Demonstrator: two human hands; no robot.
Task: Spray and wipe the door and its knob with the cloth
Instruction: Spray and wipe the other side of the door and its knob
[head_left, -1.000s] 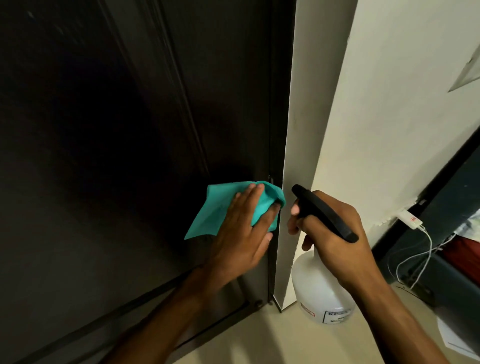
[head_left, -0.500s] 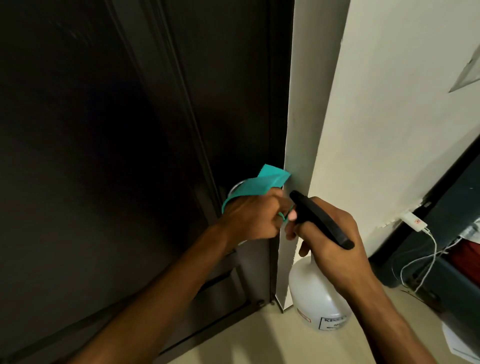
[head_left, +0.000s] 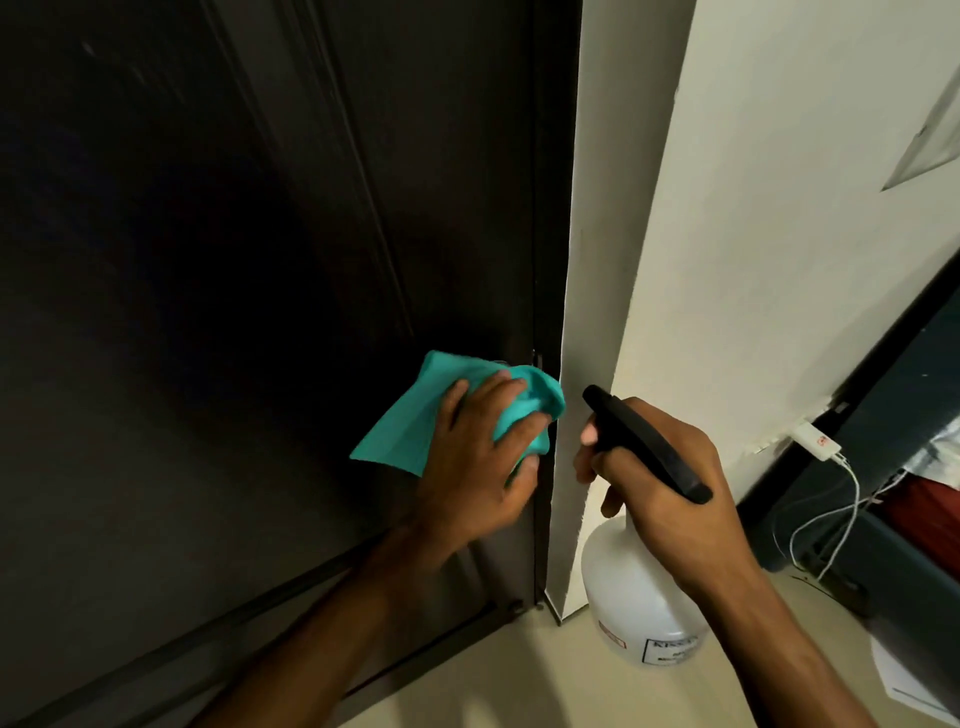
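Teal cloth (head_left: 415, 421), soft and light, is pressed on the door (head_left: 234, 312) edge by the left hand (head_left: 478, 457), fingers curled over it; best bunched. The bottle (head_left: 634, 597) is gripped by the right hand (head_left: 670, 488).

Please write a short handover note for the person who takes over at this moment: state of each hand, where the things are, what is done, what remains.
Left hand: grips the teal cloth, bunched at the dark door's latch edge; the knob itself is hidden under the cloth.
Right hand: holds the white spray bottle by its black trigger head, nozzle toward the cloth, beside the white wall corner.
Done: cannot tell how much of the door is wiped.
Left: probably finish the knob area, then spray and wipe the remaining door panel.
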